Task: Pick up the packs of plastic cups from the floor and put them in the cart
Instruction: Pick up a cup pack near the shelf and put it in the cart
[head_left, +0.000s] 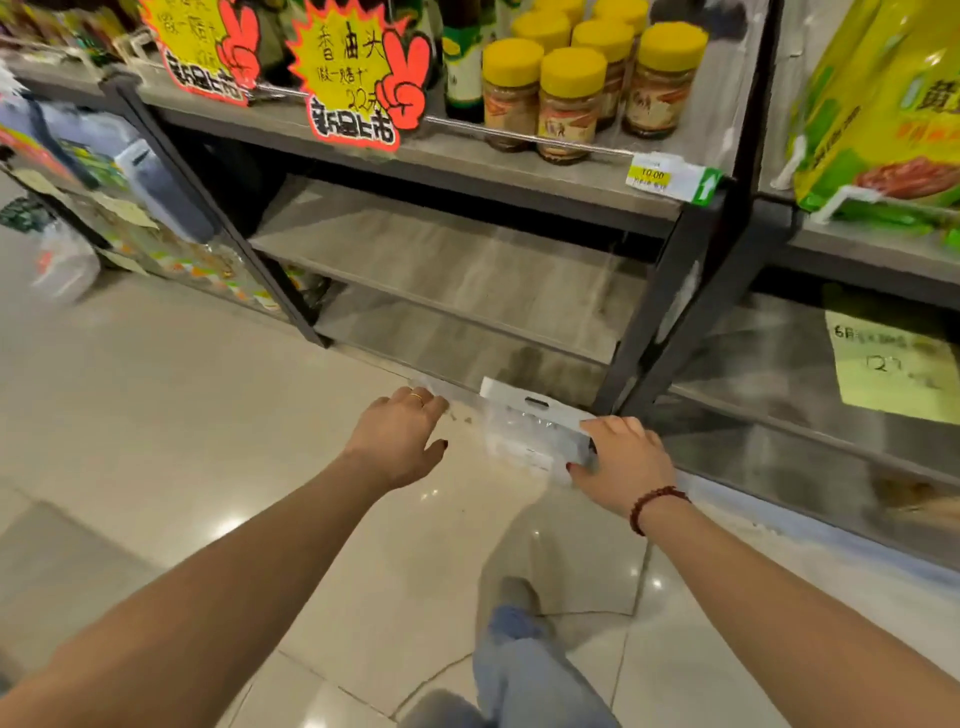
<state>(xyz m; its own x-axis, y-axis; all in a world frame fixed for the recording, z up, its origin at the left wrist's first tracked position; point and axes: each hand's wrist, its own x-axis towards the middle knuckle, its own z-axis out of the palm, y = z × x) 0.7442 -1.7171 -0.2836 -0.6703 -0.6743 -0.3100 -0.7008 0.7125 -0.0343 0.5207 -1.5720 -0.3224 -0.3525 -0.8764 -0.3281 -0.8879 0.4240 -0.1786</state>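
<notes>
A clear pack of plastic cups with a white hang-tab header lies at the foot of the shelving, by the bottom shelf edge. My right hand grips the pack's right end, thumb underneath and fingers over the top. My left hand reaches toward a second, blurred clear pack just beyond its fingertips; the fingers are loosely spread and hold nothing. No cart is in view.
Grey metal shelving stands right ahead with bare lower shelves. Yellow-lidded jars and price signs sit above. A yellow-green bag lies on the right shelf. My legs in jeans stand on the glossy tiled floor.
</notes>
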